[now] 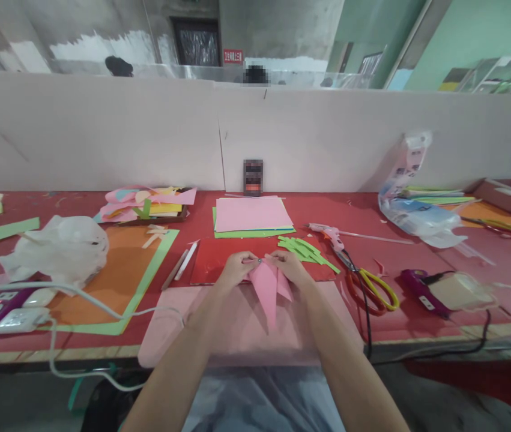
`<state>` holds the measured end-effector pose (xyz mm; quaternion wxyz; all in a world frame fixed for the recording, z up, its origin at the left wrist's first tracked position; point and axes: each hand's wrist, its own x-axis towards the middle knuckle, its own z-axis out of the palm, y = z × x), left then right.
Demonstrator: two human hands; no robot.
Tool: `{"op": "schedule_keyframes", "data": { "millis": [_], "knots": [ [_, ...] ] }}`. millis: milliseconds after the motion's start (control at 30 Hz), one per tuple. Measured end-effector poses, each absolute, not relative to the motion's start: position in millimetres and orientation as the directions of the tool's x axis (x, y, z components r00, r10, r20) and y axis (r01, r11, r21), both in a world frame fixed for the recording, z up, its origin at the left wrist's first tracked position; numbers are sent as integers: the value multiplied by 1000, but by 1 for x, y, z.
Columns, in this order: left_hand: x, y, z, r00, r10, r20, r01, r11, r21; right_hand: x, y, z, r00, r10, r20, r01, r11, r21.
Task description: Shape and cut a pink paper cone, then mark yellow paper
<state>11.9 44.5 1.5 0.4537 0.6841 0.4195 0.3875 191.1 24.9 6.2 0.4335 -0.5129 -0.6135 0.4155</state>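
Between both hands is a folded piece of pink paper [265,294], its long pointed part hanging down over the pink mat [237,342]. My left hand [238,268] pinches its upper left edge. On the other side, my right hand [292,268] grips the upper right edge, fingers closed. A small dark spot shows at the top of the paper between the fingertips; I cannot make out what it is. Under and behind the hands lies a glossy red board [212,258]. Light green paper strips [307,249] are piled on its right end, near my right hand.
Pink and green sheets [253,215] are stacked behind the board. Rightward lie a pink glue gun [334,237], yellow-handled scissors [379,288] and a purple power strip [424,293]. Leftward are two pens [186,261], orange paper [102,276], a white plastic bag [59,252] and a cable [88,294].
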Motion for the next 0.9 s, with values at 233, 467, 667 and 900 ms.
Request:
{"op": "schedule_keyframes", "data": {
  "millis": [233,467,667,900],
  "knots": [
    [13,46,-1,365,914,177,214,-267,940,193,26,5,-133,980,151,293,184,-938],
    [13,45,-1,361,917,173,284,-284,916,192,26,3,-135,977,165,289,198,-937],
    [14,43,1,337,925,178,267,-275,924,191,27,1,-112,980,166,320,194,-927],
    [14,47,-1,256,948,190,247,-254,935,193,31,-4,-77,982,174,374,191,-908]
  ]
}}
